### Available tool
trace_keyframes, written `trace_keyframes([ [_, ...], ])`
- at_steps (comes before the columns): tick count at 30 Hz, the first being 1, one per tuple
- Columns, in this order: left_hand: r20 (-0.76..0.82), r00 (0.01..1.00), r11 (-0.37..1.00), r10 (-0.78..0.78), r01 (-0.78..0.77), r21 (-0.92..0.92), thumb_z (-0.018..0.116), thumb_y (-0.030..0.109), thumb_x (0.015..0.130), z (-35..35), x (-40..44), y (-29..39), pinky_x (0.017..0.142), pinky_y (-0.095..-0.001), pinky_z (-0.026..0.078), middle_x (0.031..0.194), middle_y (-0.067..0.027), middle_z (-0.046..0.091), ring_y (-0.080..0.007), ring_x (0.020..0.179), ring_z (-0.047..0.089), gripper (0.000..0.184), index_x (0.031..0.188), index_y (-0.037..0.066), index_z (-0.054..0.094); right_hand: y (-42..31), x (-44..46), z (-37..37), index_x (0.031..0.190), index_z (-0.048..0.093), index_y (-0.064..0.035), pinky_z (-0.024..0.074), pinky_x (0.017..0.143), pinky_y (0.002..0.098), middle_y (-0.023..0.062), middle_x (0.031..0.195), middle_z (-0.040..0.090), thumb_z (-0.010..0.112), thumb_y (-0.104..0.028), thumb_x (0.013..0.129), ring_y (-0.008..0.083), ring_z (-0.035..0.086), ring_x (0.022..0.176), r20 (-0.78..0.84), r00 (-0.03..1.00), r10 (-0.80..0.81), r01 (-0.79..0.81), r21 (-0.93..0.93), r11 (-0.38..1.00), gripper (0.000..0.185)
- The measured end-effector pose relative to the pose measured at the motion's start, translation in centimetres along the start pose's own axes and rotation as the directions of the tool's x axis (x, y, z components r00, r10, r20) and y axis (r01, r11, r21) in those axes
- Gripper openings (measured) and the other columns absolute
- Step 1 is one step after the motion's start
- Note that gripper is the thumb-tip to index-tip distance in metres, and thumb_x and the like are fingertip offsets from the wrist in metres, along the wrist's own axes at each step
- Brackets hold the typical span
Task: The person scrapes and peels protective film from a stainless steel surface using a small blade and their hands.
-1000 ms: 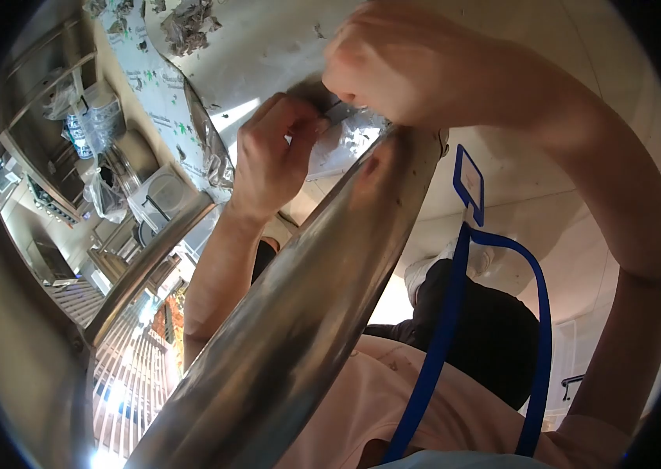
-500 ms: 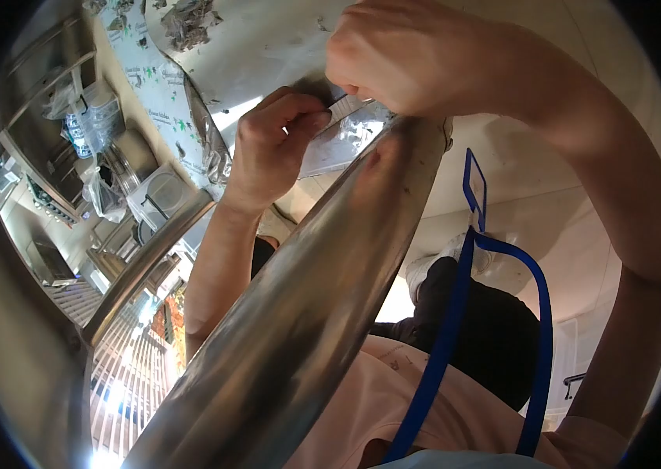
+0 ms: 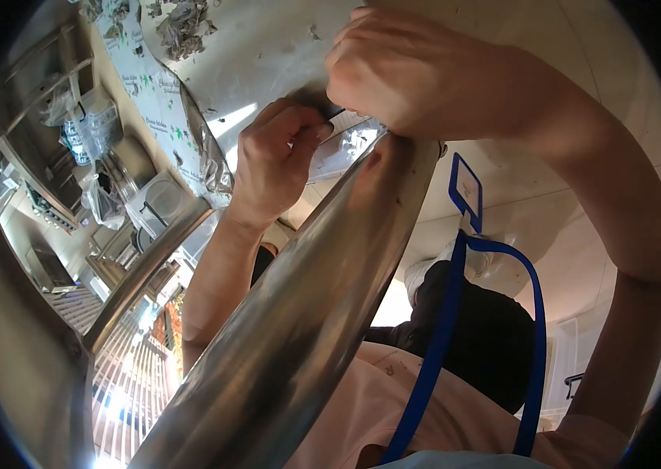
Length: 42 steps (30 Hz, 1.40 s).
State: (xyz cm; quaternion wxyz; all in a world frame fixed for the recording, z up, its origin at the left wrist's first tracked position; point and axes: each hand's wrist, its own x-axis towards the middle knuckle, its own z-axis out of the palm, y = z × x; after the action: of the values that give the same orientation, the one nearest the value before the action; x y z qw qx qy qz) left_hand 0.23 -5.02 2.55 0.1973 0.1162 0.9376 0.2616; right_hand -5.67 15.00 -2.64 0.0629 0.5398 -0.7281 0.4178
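- Two hands work close together: the left hand (image 3: 272, 168) has thumb and forefinger drawn together at the end of a pale strip (image 3: 348, 120); the right hand (image 3: 385, 74) is curled, its fingertips hidden, so its grip cannot be told.
- The strip lies between the hands, beside shiny clear film (image 3: 334, 155).
- Just below the right hand is the upper end of a long, polished metal piece (image 3: 291, 289), slanting down towards the lower left.
- Grey scraps (image 3: 183, 31) lie on the pale surface above, near a leaf-printed film (image 3: 160, 102).
- Farther out, a blue lanyard (image 3: 440, 336) carries a badge (image 3: 467, 186); at left, a plastic bag (image 3: 102, 201) sits beyond a metal bar (image 3: 147, 270).
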Motion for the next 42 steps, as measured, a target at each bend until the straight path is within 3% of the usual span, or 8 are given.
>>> trace_keyframes([
  [3,0.001,0.999,0.997,0.048,-0.048,0.066,0.06,-0.001,0.072,0.2,-0.3,0.4,0.055,-0.0334,0.043,0.071,-0.0142,0.056,-0.0282,0.061,0.054,0.005,0.077,-0.002,0.059,-0.6,-1.0,0.9,0.072,0.05,-0.0034,0.0412,0.085,0.0375,0.0099,0.085,0.053,0.055,-0.005,0.068,0.0255,0.054,0.089,-0.259,0.966,-0.025,0.007,-0.069,0.998,0.007],
  [9,-0.028,0.998,0.998,-0.054,0.053,-0.014,0.06,-0.004,0.072,0.8,-1.3,1.5,0.055,-0.0321,0.045,0.07,-0.0139,0.055,-0.0259,0.061,0.056,0.005,0.076,-0.003,0.057,-0.9,-1.0,0.5,0.064,0.048,-0.0024,0.0407,0.083,0.0359,0.01,0.078,0.052,0.055,-0.004,0.067,0.0248,0.053,0.085,-0.021,0.976,0.218,-0.21,0.192,0.959,0.008],
  [12,-0.051,0.999,0.999,-0.006,0.004,-0.034,0.058,-0.007,0.073,0.1,-0.5,1.0,0.055,-0.0302,0.045,0.072,-0.0134,0.055,-0.0232,0.06,0.056,0.006,0.077,-0.003,0.057,-0.4,-0.8,0.7,0.065,0.05,-0.0026,0.0407,0.083,0.0349,0.0096,0.078,0.051,0.055,-0.003,0.067,0.0248,0.053,0.084,0.027,0.967,0.254,-0.256,0.154,0.954,0.006],
  [18,-0.02,0.996,0.996,0.093,-0.093,0.0,0.059,-0.006,0.072,0.3,0.6,0.4,0.055,-0.0331,0.044,0.072,-0.0142,0.055,-0.0277,0.061,0.054,0.006,0.076,-0.002,0.056,0.0,-1.6,-0.2,0.071,0.052,-0.0029,0.04,0.088,0.0352,0.01,0.084,0.052,0.055,-0.003,0.073,0.0258,0.053,0.091,-0.133,0.989,0.063,-0.057,0.055,0.997,0.004],
  [24,0.018,0.991,0.991,0.133,-0.133,-0.005,0.059,-0.005,0.072,0.1,1.0,0.6,0.056,-0.0347,0.043,0.07,-0.014,0.055,-0.0298,0.062,0.053,0.007,0.077,-0.002,0.057,-0.2,-2.3,0.1,0.079,0.052,-0.0033,0.0399,0.091,0.0357,0.0101,0.09,0.05,0.057,-0.001,0.073,0.0266,0.052,0.095,-0.185,0.982,0.029,-0.018,0.06,0.998,0.009],
  [27,0.034,0.988,0.989,0.148,-0.147,-0.009,0.059,-0.005,0.072,0.1,1.0,0.5,0.057,-0.0352,0.043,0.07,-0.0142,0.055,-0.0306,0.063,0.053,0.007,0.077,-0.002,0.057,-0.9,-2.2,-0.6,0.082,0.052,-0.0031,0.0399,0.091,0.0358,0.01,0.091,0.05,0.058,-0.001,0.071,0.0269,0.052,0.095,-0.074,0.988,0.138,-0.132,0.087,0.987,0.012],
  [30,0.038,0.989,0.989,0.146,-0.145,-0.011,0.058,-0.005,0.071,0.0,1.1,0.5,0.058,-0.0361,0.043,0.07,-0.0143,0.055,-0.0312,0.065,0.053,0.006,0.076,-0.002,0.057,-0.8,-2.2,0.7,0.081,0.052,-0.003,0.0396,0.092,0.0365,0.0098,0.09,0.05,0.057,-0.001,0.071,0.0267,0.052,0.095,-0.176,0.976,0.128,-0.118,0.066,0.991,0.011],
  [42,0.04,0.997,0.998,0.064,-0.063,-0.022,0.059,-0.005,0.071,0.4,0.1,1.7,0.055,-0.0355,0.043,0.071,-0.0135,0.055,-0.0287,0.061,0.053,0.007,0.076,-0.001,0.057,-0.8,-2.0,-0.1,0.069,0.052,-0.0031,0.041,0.088,0.0361,0.0094,0.08,0.052,0.055,-0.002,0.071,0.025,0.053,0.088,-0.15,0.981,0.123,-0.104,0.131,0.986,0.004],
])
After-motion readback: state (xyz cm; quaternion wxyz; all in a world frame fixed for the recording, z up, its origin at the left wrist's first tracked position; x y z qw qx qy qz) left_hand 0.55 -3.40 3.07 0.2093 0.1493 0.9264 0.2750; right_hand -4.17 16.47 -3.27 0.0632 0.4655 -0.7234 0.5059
